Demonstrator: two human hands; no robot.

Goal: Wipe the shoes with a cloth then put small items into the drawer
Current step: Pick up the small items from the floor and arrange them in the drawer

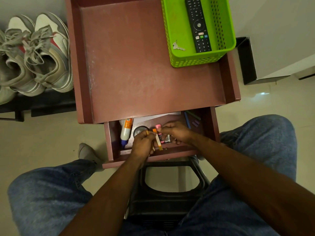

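Open drawer [211,126], reddish-brown, pulled out toward the person from under a small table [153,65] of the same colour with raised side walls. Contents of drawer, left to right: a glue bottle [126,131] with orange label and blue cap, lying lengthwise near the left wall; a round black tin [140,131] just beside it; white paper [163,115] at the back edge; small batteries [167,138] partly hidden under the hands; blue and green pens [187,119] and a purple piece near the right wall. Left hand [142,144], over the drawer front, fingers curled around an orange marker [157,139] together with a thin pencil-like stick; marker tilted, lower end over the drawer's front edge. Right hand [175,132], fingers curled, pinching a pink marker [158,129] just beside the orange one; the two hands nearly touch. Table top: green perforated basket [177,53] at the far right corner, holding a black remote control [198,24] and a silver key [177,46]. Pair of grey-and-white shoes [34,53], laced, on a dark low rack to the left of the table. Black stool [170,193] between the person's knees, in blue jeans [51,193]. One grey-socked foot [87,153] on the pale floor beside the drawer.
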